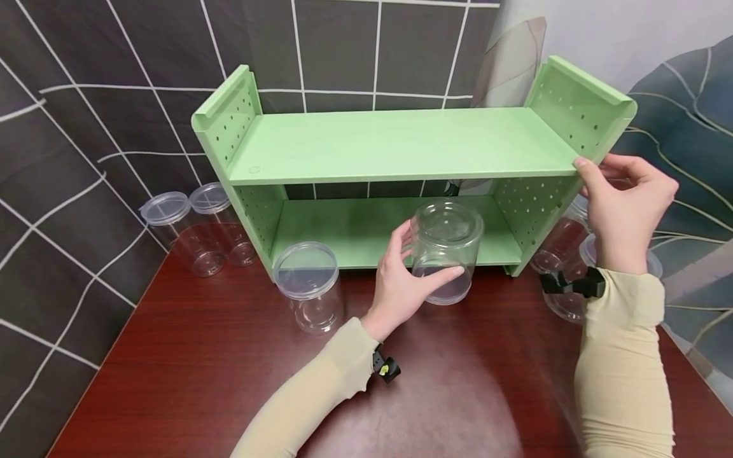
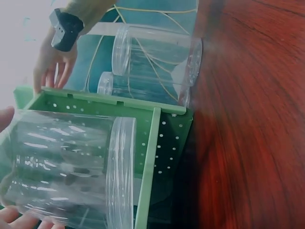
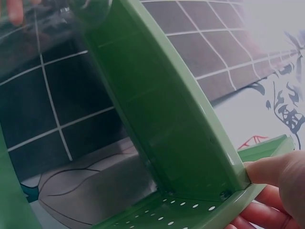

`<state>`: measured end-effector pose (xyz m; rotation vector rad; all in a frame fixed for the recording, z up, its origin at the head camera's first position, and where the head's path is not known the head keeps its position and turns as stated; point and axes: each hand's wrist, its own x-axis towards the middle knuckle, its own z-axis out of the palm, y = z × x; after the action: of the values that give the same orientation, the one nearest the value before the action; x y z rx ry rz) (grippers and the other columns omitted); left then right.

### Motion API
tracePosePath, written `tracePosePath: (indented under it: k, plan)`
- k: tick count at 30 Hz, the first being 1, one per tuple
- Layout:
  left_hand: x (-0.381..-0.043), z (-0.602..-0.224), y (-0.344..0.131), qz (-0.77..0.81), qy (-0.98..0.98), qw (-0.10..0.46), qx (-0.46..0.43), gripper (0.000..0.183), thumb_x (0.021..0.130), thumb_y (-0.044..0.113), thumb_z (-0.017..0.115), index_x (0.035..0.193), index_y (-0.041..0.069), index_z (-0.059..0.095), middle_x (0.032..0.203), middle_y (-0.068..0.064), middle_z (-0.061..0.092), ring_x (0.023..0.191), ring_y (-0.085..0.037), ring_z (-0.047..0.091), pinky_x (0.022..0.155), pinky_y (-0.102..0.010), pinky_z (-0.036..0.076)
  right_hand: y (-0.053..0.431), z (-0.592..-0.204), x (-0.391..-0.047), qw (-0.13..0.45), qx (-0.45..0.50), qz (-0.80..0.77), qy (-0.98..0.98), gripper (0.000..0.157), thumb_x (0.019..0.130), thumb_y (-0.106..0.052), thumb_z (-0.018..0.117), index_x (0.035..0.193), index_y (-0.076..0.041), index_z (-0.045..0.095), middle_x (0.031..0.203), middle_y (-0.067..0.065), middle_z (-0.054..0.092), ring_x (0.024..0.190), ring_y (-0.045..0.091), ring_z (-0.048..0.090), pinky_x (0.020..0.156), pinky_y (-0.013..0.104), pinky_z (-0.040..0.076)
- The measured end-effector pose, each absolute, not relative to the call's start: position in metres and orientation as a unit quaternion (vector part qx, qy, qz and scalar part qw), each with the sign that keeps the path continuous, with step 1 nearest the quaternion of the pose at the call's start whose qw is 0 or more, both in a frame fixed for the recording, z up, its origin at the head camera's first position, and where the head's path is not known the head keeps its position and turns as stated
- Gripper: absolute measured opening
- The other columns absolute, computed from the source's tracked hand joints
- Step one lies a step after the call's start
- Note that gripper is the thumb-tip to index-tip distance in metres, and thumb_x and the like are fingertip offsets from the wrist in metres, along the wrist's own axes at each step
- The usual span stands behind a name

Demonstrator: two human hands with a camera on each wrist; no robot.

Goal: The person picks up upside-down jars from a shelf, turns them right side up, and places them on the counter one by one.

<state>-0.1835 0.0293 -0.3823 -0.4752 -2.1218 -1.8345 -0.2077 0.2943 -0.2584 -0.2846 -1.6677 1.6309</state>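
My left hand (image 1: 399, 286) grips a clear plastic jar (image 1: 448, 232) at the front of the green two-tier shelf rack (image 1: 389, 146). The jar is upside down, its ridged lid end (image 2: 121, 171) facing the table. In the head view it overlaps the lower shelf. My right hand (image 1: 627, 203) pinches the rack's right front corner. Its thumb lies on the upper shelf's front edge, and its fingers (image 3: 267, 214) wrap the outside of the perforated side panel. Left of the left hand, a lidded clear jar (image 1: 309, 289) stands on the table.
Two lidded jars (image 1: 203, 229) stand left of the rack against the dark tiled-pattern backdrop (image 1: 338, 44). More clear jars (image 2: 157, 55) stand right of the rack, partly behind my right arm. The dark red wooden table (image 1: 446, 394) lies beneath everything.
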Motion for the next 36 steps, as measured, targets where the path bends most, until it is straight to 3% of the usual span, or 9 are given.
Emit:
tracePosePath:
  k: [12,18,24,28,31,36]
  plan:
    - [-0.168,-0.388,0.007,-0.641,-0.731,0.158,-0.172,0.097,0.073,0.033,0.093,0.152,0.024,0.037,0.146,0.009,0.047,0.124,-0.015,0.051,0.102,-0.031,0.048,0.302,-0.266,-0.211,0.399,-0.130,0.550,-0.722,0.027,0.085,-0.018,0.084,0.110,-0.009,0.078,0.086,-0.006,0.067,0.073,0.004,0.062,0.065,0.008,0.052]
    - [-0.161,-0.391,0.000,-0.646,-0.730,0.147,-0.169,0.097,0.074,0.033,0.092,0.152,0.024,0.036,0.144,0.009,0.048,0.122,-0.015,0.052,0.102,-0.030,0.048,0.316,-0.282,-0.199,0.384,-0.108,0.505,-0.765,0.027,0.090,-0.018,0.079,0.115,-0.011,0.076,0.094,-0.008,0.068,0.073,0.001,0.063,0.065,0.007,0.051]
    - [-0.154,-0.393,-0.006,-0.680,-0.700,0.136,-0.169,0.091,0.073,0.025,0.094,0.145,0.020,0.039,0.140,0.001,0.051,0.123,-0.020,0.056,0.102,-0.033,0.050,0.318,-0.308,-0.176,0.317,-0.058,0.571,-0.755,0.023,0.088,-0.011,0.081,0.107,-0.001,0.072,0.085,0.001,0.071,0.063,0.006,0.068,0.055,0.014,0.054]
    - [-0.151,-0.393,-0.009,-0.694,-0.683,0.139,-0.179,0.089,0.072,0.021,0.094,0.144,0.016,0.040,0.138,-0.003,0.051,0.118,-0.022,0.058,0.100,-0.035,0.052,0.306,-0.321,-0.161,0.236,0.026,0.525,-0.818,0.027,0.093,-0.012,0.076,0.118,-0.002,0.071,0.093,0.001,0.073,0.075,0.006,0.070,0.064,0.014,0.055]
    - [-0.148,-0.391,-0.010,-0.707,-0.668,0.141,-0.187,0.089,0.072,0.018,0.094,0.143,0.014,0.040,0.137,-0.004,0.051,0.116,-0.023,0.059,0.099,-0.036,0.053,0.291,-0.330,-0.154,0.171,0.121,0.449,-0.869,0.043,0.092,-0.010,0.077,0.133,-0.012,0.066,0.117,-0.002,0.070,0.097,0.006,0.067,0.079,0.013,0.052]
    - [-0.142,-0.387,-0.012,-0.728,-0.644,0.137,-0.191,0.086,0.073,0.013,0.092,0.141,0.019,0.040,0.135,-0.004,0.051,0.116,-0.021,0.059,0.097,-0.038,0.054,0.261,-0.345,-0.152,0.082,0.249,0.421,-0.868,0.099,0.071,-0.009,0.095,0.155,-0.023,0.043,0.151,0.002,0.050,0.131,0.008,0.049,0.104,0.016,0.040]
